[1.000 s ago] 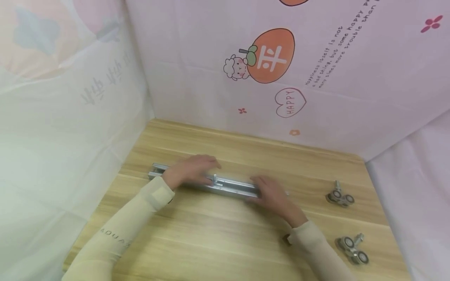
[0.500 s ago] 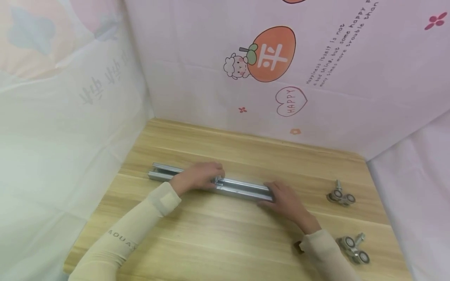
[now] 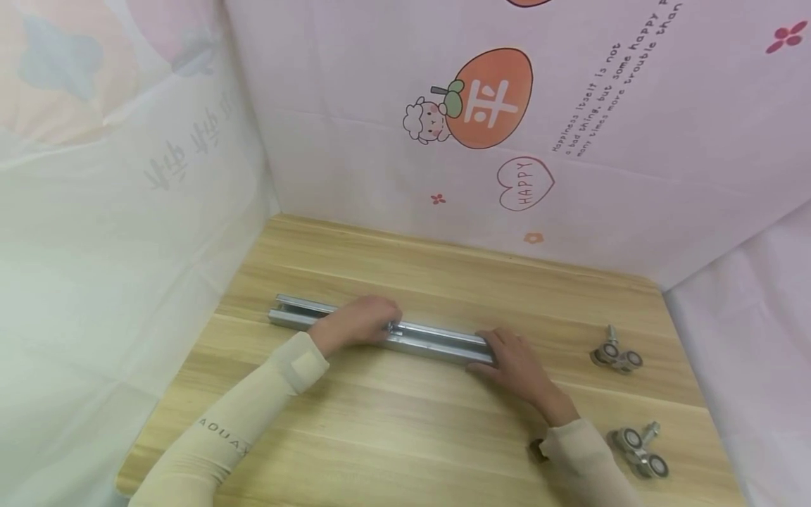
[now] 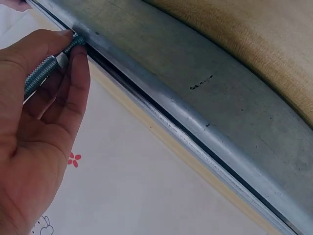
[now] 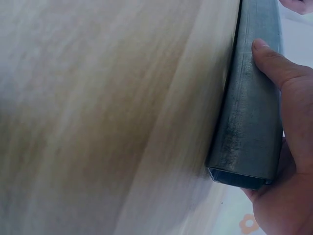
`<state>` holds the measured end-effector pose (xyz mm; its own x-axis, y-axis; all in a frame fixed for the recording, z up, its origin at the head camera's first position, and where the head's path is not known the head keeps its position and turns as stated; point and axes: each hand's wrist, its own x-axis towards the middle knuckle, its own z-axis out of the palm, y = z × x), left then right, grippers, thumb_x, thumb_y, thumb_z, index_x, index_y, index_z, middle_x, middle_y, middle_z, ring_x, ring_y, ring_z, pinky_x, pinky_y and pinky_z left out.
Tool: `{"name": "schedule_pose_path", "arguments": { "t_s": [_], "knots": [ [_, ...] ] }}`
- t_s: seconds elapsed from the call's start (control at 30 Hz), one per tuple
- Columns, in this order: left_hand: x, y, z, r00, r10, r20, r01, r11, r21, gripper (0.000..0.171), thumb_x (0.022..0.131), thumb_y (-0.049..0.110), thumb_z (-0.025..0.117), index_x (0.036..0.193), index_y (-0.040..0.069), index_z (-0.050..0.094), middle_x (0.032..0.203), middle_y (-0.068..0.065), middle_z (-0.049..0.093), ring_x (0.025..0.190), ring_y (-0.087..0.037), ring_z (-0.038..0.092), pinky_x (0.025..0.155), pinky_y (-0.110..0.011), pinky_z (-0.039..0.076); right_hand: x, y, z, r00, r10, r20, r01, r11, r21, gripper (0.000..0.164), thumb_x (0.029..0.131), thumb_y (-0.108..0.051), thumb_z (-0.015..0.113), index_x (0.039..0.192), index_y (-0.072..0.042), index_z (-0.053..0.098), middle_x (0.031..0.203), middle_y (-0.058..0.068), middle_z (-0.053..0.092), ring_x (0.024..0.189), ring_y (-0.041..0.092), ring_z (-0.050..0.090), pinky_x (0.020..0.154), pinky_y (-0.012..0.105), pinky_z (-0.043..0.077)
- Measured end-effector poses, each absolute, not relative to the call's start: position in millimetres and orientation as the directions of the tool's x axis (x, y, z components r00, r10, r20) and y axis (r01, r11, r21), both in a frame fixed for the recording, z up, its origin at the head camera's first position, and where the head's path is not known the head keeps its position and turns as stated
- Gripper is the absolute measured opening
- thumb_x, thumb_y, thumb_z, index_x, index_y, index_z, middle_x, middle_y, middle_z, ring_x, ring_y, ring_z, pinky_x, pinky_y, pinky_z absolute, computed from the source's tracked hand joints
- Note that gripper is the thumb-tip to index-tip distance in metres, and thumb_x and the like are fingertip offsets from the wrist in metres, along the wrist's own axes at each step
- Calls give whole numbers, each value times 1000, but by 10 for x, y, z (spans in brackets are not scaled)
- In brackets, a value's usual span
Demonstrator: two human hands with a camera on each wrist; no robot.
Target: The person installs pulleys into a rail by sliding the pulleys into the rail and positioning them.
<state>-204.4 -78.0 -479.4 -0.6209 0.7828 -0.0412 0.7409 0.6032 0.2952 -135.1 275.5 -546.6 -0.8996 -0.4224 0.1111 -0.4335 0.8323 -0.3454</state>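
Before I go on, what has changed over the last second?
The left hand shifted slightly right and now pinches the threaded bolt; the right hand moved right along the metal rail and now grips its right end. The rail, the upper roller piece and the lower roller piece look unmoved.

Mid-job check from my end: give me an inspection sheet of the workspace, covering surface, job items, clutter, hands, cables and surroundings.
Surface: wood-grain table.
Job items: metal rail on the table, slot up; threaded bolt at the slot; two rollers, far and near, lying apart on the table's right side.
Clutter: dark thing by the right sleeve, too hidden to identify.
Hands: left hand pinches the bolt; right hand grips the rail's right end.
Cables: nothing seen.
Surroundings: printed pinkish sheet behind, whitish sheets at both sides.
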Motion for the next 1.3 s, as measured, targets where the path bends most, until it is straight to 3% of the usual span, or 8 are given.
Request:
{"name": "schedule_pose_path", "arguments": {
  "t_s": [0.37,0.7,1.17,1.3],
  "knots": [
    [-2073,-761,-4810,-645,761,-64,703,625,339,21,85,-4,77,77,14,69,72,7,61,65,-9,51,63,-23,50,-1339,2749,-5477,-899,-421,124,-437,830,-347,68,89,-44,84,141,-6,63,121,11,69,107,28,63,90,45,44],
    [-2073,-872,-4769,-658,750,-67,695,640,328,27,82,-6,75,70,16,65,67,8,57,62,-8,47,58,-22,47,-1340,2779,-5515,-900,-417,128,-434,827,-357,70,89,-43,85,142,-3,62,124,15,69,112,32,62,95,50,46],
    [-2085,-1078,-4747,-697,712,-91,641,675,366,27,82,-7,78,70,14,66,66,7,56,61,-9,44,57,-22,45,-1337,2776,-5525,-898,-411,153,-438,822,-364,68,90,-42,84,141,-3,62,120,12,68,106,29,61,90,49,45],
    [-2078,-1154,-4738,-714,691,-109,620,698,359,22,84,-6,79,74,12,70,68,6,60,62,-9,49,59,-23,49,-1339,2776,-5534,-901,-409,143,-432,821,-372,68,90,-42,84,141,-4,62,119,11,67,105,27,60,89,47,43]
  ]
}}
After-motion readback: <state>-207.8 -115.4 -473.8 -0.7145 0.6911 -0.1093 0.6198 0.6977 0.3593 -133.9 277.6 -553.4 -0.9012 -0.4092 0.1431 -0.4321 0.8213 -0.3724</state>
